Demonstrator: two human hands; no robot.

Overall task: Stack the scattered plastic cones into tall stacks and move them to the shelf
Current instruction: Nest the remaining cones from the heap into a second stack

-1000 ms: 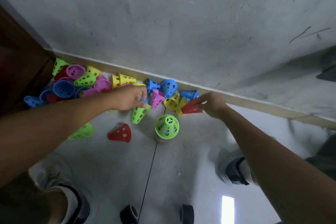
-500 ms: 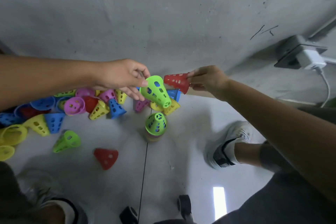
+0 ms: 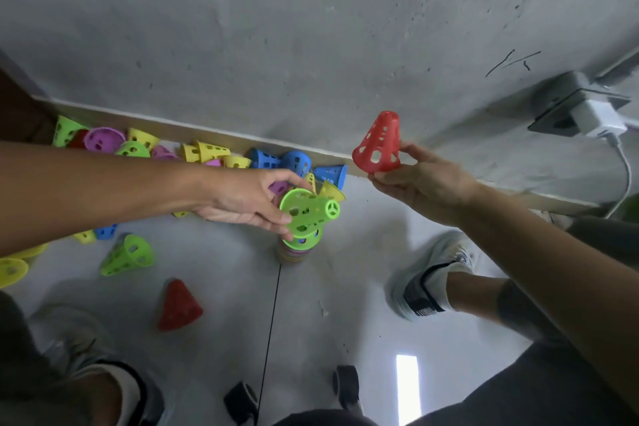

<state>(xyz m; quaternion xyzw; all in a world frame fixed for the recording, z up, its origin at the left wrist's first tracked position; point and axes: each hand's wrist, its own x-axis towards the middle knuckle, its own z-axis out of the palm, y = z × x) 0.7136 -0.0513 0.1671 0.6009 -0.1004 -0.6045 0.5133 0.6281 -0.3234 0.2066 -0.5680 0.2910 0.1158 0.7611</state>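
My arms are bare all the way up, no sleeves, no watch, nothing on my left hand (image 3: 242,199) or right hand (image 3: 423,183). I've got dark pants (image 3: 539,387) on, hems ending above the ankles. My right shoe (image 3: 420,282) is a white sneaker with dark trim round the collar and a dark band at the heel. The left shoe (image 3: 103,373) looks like the same pair, white with a dark collar, but it's blurry at the frame edge.
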